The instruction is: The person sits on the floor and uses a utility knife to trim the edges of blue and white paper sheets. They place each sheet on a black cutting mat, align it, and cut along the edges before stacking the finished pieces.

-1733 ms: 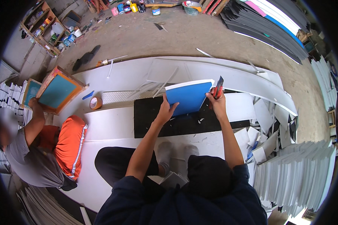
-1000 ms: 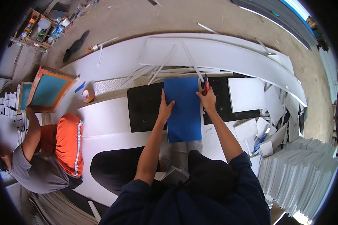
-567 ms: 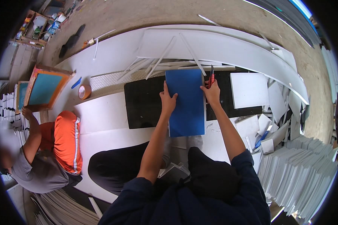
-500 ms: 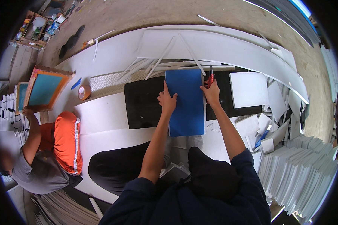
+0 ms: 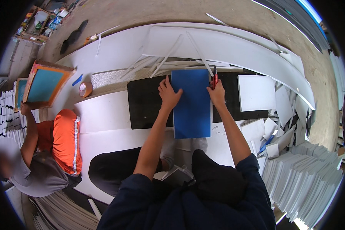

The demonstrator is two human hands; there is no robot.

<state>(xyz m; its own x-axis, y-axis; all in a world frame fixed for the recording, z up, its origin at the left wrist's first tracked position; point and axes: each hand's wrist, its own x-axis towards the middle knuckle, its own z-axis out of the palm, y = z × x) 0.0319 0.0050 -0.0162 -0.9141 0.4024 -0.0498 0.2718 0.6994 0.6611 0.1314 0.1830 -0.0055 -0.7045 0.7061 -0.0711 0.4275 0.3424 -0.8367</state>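
A blue rectangular board (image 5: 191, 103) lies lengthwise in front of me, partly over a black mat (image 5: 145, 103). My left hand (image 5: 169, 94) is at the board's left edge with its fingers spread, the thumb reaching onto the blue surface. In my right hand (image 5: 217, 94) is a red utility knife (image 5: 215, 78), its dark tip pointing away from me. That hand rests by the board's right edge. A white square board (image 5: 256, 92) lies right of the knife, overlapping the mat.
At left, a co-worker in orange trousers (image 5: 65, 140) holds a wooden screen frame (image 5: 46, 86) with teal mesh. Orange tape (image 5: 85, 89) lies nearby. White strips (image 5: 166, 55) and a long white sheet (image 5: 226, 46) are beyond the mat. Right are offcuts and stacked white boards (image 5: 301, 176).
My left hand has opened its fingers wider and shifted slightly left from the blue board. The right hand still grips the knife. The view has shifted slightly.
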